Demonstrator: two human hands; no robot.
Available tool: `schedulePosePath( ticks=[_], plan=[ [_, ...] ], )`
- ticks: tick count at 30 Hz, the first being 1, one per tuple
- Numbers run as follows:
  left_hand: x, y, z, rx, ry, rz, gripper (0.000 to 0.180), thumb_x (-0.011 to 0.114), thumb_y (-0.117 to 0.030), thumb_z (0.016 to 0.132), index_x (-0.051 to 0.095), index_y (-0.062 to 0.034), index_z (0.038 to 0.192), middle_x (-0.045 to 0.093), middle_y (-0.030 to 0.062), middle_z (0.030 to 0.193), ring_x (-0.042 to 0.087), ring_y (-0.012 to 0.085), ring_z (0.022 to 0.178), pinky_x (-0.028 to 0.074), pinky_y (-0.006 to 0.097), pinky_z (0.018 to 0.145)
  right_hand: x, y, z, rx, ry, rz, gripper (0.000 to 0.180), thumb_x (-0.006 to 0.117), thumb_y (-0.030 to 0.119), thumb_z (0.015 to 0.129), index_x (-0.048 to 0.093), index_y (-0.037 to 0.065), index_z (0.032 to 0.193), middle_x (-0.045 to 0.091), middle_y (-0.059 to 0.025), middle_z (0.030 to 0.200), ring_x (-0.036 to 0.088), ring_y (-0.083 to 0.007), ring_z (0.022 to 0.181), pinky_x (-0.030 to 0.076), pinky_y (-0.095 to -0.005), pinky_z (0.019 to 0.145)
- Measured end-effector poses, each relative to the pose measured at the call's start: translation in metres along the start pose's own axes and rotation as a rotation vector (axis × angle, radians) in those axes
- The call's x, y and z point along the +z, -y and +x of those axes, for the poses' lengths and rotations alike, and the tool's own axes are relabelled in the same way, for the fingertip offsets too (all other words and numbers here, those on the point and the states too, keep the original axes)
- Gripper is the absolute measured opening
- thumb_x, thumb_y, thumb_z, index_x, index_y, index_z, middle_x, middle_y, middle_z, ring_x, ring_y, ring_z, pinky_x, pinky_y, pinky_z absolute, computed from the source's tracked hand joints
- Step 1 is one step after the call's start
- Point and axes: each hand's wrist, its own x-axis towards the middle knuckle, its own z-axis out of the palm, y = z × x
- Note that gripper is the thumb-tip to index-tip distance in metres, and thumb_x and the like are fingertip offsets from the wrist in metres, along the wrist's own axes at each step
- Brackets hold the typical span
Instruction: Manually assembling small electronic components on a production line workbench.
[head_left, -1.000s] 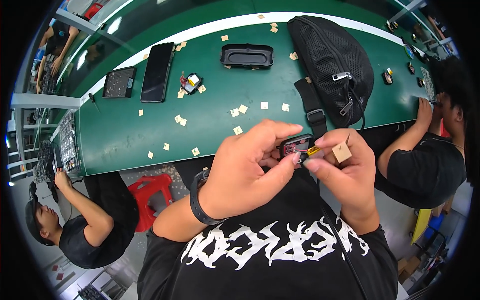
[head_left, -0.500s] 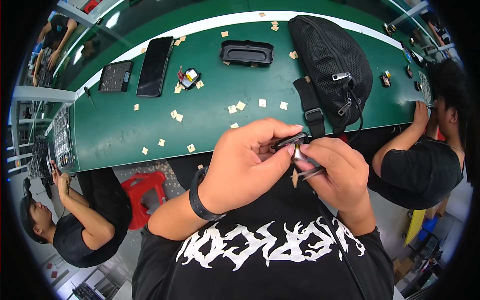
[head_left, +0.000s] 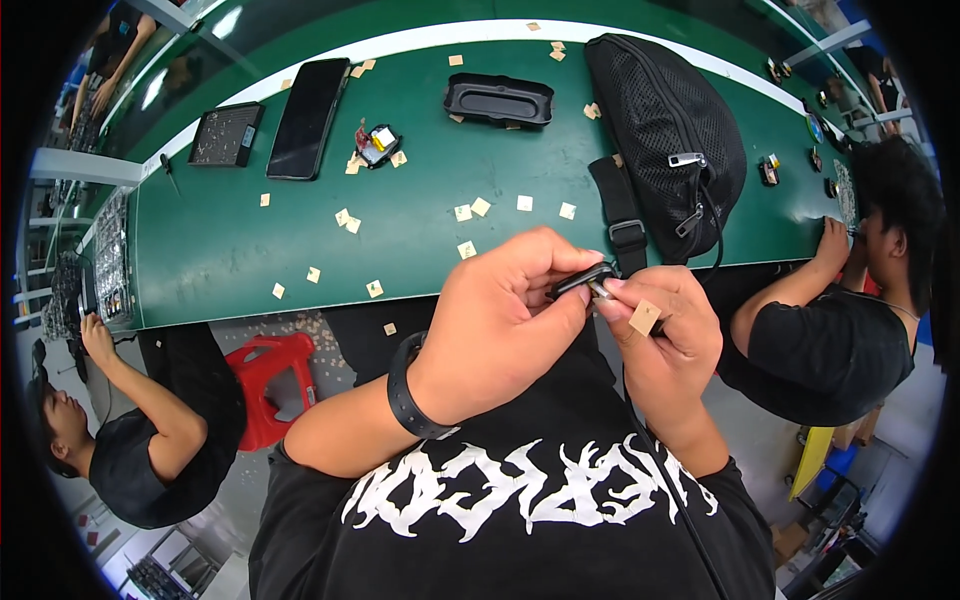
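- Left hand (head_left: 500, 320) pinches a small black flat part (head_left: 582, 279), fingers clamped on its edges, held in front of the chest just below the near edge of the green worktop (head_left: 420, 250).
- Right hand (head_left: 665, 335): fingertips closed on the part's right end; a tan paper square (head_left: 644, 317) is stuck on one finger.
- Part looks light, rigid, probably delicate; best gripped by the edges. The square is flimsy and looks adhesive.
- On the worktop beyond the part: scattered tan squares, black mesh bag (head_left: 668, 140), black tray (head_left: 499, 100), phone (head_left: 306, 118).
- Shared assembly line; other people sit on either side, red stool (head_left: 268, 380) to the left.
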Motion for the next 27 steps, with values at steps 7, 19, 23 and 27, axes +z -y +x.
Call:
schedulePosePath(
  ticks=[7,19,23,27],
  plan=[
    [-0.004,0.001,-0.003,0.032,0.046,0.117,0.026,0.056,0.008,0.095,0.058,0.0046,0.122,0.065,0.0106,0.116,0.064,0.015,0.11,0.054,0.029,0.096,0.0,-0.002,-0.005,0.254,-0.007,0.224,0.015,0.077,-0.003,0.083,0.075,-0.001,0.098,0.062,-0.0039,0.085,0.053,-0.0066,0.068,0.041,-0.0207,0.059],
    [-0.014,0.005,-0.009,0.003,0.135,0.041,0.029,0.055,0.006,0.098,0.054,0.0049,0.126,0.064,0.0111,0.12,0.064,0.0164,0.112,0.055,0.031,0.097,0.008,0.002,-0.008,0.46,-0.109,0.396,0.013,0.079,-0.006,0.08,0.075,-0.001,0.091,0.06,-0.0024,0.088,0.056,-0.0058,0.071,0.045,-0.021,0.059],
    [-0.014,0.005,-0.011,-0.035,0.121,-0.077,0.029,0.056,0.005,0.098,0.053,0.0053,0.126,0.063,0.013,0.121,0.065,0.0172,0.111,0.057,0.031,0.094,0.005,-0.003,-0.007,-0.02,-0.038,-0.079,0.02,0.082,-0.002,0.077,0.075,0.001,0.096,0.062,-0.0051,0.084,0.059,-0.0128,0.068,0.046,-0.0239,0.057],
    [-0.015,0.005,-0.013,-0.106,0.147,-0.236,0.028,0.056,0.004,0.098,0.052,0.0067,0.126,0.064,0.0148,0.119,0.066,0.0194,0.109,0.058,0.032,0.091,0.001,0.0,-0.002,-0.345,0.018,-0.346,0.032,0.085,0.008,0.072,0.074,0.002,0.102,0.062,-0.0065,0.085,0.058,-0.019,0.063,0.047,-0.0275,0.053]
  ],
)
